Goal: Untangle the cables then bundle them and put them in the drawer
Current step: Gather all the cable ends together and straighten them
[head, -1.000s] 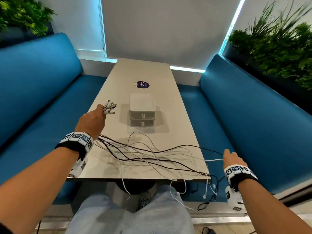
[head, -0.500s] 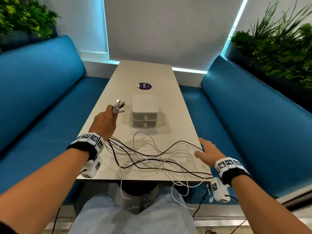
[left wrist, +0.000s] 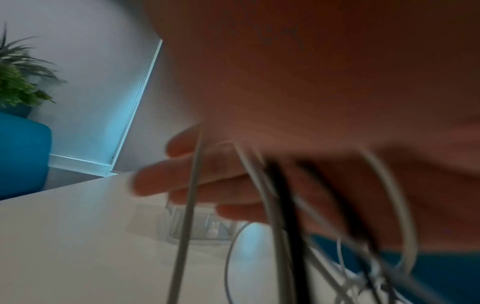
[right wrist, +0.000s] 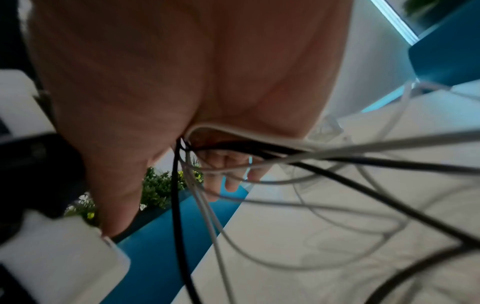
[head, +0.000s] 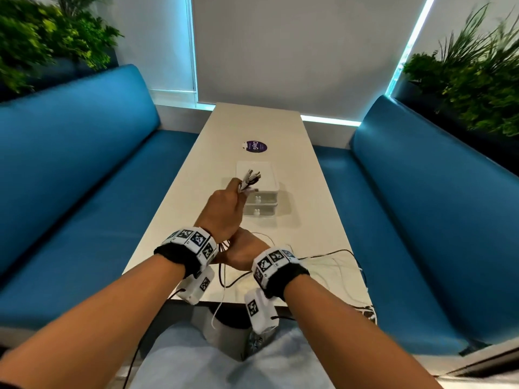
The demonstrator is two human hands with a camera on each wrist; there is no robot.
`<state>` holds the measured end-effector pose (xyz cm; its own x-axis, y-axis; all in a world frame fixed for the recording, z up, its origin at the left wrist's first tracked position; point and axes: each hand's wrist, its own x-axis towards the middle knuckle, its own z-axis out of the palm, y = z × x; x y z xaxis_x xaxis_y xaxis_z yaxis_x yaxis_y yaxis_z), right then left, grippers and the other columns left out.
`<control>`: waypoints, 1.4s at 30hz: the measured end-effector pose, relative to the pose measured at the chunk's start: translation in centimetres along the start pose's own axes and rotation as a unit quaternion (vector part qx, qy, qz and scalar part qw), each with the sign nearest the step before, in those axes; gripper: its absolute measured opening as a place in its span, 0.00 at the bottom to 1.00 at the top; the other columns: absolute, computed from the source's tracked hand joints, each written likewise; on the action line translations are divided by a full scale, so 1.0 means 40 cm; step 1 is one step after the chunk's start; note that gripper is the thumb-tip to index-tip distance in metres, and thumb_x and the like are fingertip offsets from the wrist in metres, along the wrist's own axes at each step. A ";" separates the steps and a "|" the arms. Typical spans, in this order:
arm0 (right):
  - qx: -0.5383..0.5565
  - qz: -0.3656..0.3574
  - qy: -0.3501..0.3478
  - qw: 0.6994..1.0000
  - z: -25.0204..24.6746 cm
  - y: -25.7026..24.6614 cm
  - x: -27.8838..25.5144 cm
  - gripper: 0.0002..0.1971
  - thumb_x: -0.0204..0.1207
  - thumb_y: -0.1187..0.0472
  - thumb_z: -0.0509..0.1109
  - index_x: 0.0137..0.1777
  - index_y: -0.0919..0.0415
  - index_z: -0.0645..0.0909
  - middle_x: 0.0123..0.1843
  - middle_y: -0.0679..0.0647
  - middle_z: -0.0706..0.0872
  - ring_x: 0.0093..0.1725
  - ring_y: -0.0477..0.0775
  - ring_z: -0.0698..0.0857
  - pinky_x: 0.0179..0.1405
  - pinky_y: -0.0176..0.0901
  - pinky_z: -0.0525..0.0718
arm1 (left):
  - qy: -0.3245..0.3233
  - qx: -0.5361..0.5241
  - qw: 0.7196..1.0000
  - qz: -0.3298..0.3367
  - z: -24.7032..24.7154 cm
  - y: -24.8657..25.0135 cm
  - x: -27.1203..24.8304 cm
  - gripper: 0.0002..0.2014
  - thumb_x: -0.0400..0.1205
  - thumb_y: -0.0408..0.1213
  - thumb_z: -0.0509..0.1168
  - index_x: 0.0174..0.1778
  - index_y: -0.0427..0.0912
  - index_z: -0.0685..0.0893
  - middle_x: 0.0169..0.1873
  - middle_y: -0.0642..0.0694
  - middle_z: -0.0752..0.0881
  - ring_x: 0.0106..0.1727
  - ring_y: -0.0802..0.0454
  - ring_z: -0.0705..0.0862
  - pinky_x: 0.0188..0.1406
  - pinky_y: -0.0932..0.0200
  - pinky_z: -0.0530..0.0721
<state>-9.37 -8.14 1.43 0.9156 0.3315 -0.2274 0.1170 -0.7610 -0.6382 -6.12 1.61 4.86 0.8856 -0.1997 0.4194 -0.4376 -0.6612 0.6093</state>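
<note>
While left hand fingers grip cables, plug ends protruding; right hand fingers curl around strands below

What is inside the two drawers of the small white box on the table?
Cannot tell. Both drawers look closed, and their fronts hide the contents. The left hand holds cable plugs in front of the box.

The right hand comes in from the table's right edge to just behind the left hand, and now closes around the cables there; the left hand lifts toward the middle, its plug ends now over the drawer box; the loose strands draw in rightward.
</note>
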 end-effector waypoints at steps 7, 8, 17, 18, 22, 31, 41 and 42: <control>0.049 0.058 -0.037 0.996 -0.044 0.071 -0.041 0.15 0.74 0.45 0.74 0.41 0.57 0.81 0.31 0.54 0.86 0.31 0.55 0.88 0.37 0.45 0.84 | 0.056 0.046 0.997 0.011 -0.067 -0.010 0.037 0.12 0.90 0.41 0.55 0.57 0.34 0.73 0.35 0.29 0.84 0.32 0.29 0.80 0.29 0.49 0.70; 0.027 0.075 -0.046 0.996 -0.061 0.111 -0.049 0.15 0.74 0.46 0.75 0.40 0.59 0.81 0.31 0.55 0.85 0.32 0.58 0.89 0.37 0.47 0.85 | 0.059 0.059 0.996 0.010 -0.075 -0.020 0.040 0.12 0.89 0.40 0.55 0.57 0.33 0.74 0.35 0.28 0.84 0.31 0.30 0.79 0.29 0.49 0.69; -0.147 0.263 0.033 0.953 -0.202 0.456 -0.237 0.11 0.69 0.49 0.71 0.37 0.58 0.84 0.35 0.52 0.85 0.33 0.52 0.83 0.29 0.38 0.77 | 0.084 0.135 0.986 -0.053 -0.096 -0.115 0.034 0.12 0.89 0.37 0.56 0.58 0.29 0.74 0.36 0.23 0.82 0.32 0.28 0.77 0.28 0.44 0.70; -0.165 0.266 0.058 0.948 -0.213 0.481 -0.247 0.12 0.69 0.48 0.71 0.35 0.57 0.84 0.36 0.52 0.85 0.34 0.52 0.83 0.28 0.38 0.76 | 0.078 0.135 0.986 -0.051 -0.085 -0.112 0.030 0.12 0.89 0.37 0.56 0.58 0.29 0.74 0.36 0.23 0.82 0.30 0.31 0.76 0.28 0.44 0.69; -0.223 0.290 0.156 0.917 -0.248 0.557 -0.292 0.11 0.67 0.45 0.68 0.35 0.52 0.83 0.33 0.49 0.84 0.34 0.51 0.84 0.34 0.41 0.82 | 0.079 0.135 0.987 -0.046 -0.063 -0.097 0.039 0.13 0.89 0.38 0.55 0.59 0.30 0.74 0.37 0.23 0.82 0.32 0.32 0.75 0.29 0.44 0.69; -0.303 0.330 0.235 0.863 -0.281 0.706 -0.342 0.02 0.79 0.52 0.60 0.45 0.47 0.71 0.32 0.46 0.83 0.36 0.55 0.83 0.43 0.49 0.68 | 0.093 0.140 0.986 -0.015 -0.056 -0.067 0.053 0.13 0.89 0.38 0.55 0.60 0.29 0.74 0.36 0.25 0.83 0.33 0.27 0.79 0.29 0.45 0.70; -0.263 0.374 0.175 0.872 -0.237 0.784 -0.385 0.10 0.78 0.44 0.66 0.41 0.48 0.77 0.39 0.45 0.85 0.45 0.52 0.81 0.51 0.51 0.68 | 0.135 0.164 0.976 -0.056 -0.118 -0.146 0.052 0.12 0.90 0.38 0.54 0.53 0.29 0.72 0.32 0.25 0.80 0.27 0.36 0.71 0.25 0.45 0.67; -0.290 0.379 0.166 0.863 -0.236 0.780 -0.385 0.09 0.77 0.44 0.66 0.42 0.47 0.78 0.43 0.45 0.85 0.50 0.53 0.81 0.53 0.51 0.69 | 0.136 0.167 0.975 -0.061 -0.120 -0.148 0.051 0.12 0.90 0.38 0.54 0.53 0.29 0.72 0.32 0.25 0.80 0.28 0.37 0.71 0.25 0.45 0.67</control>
<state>-16.17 -42.25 -8.04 0.8619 -0.4895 -0.1325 -0.4798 -0.8717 0.0997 -2.46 8.58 5.33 0.8336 0.0647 0.5486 -0.2167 -0.8752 0.4325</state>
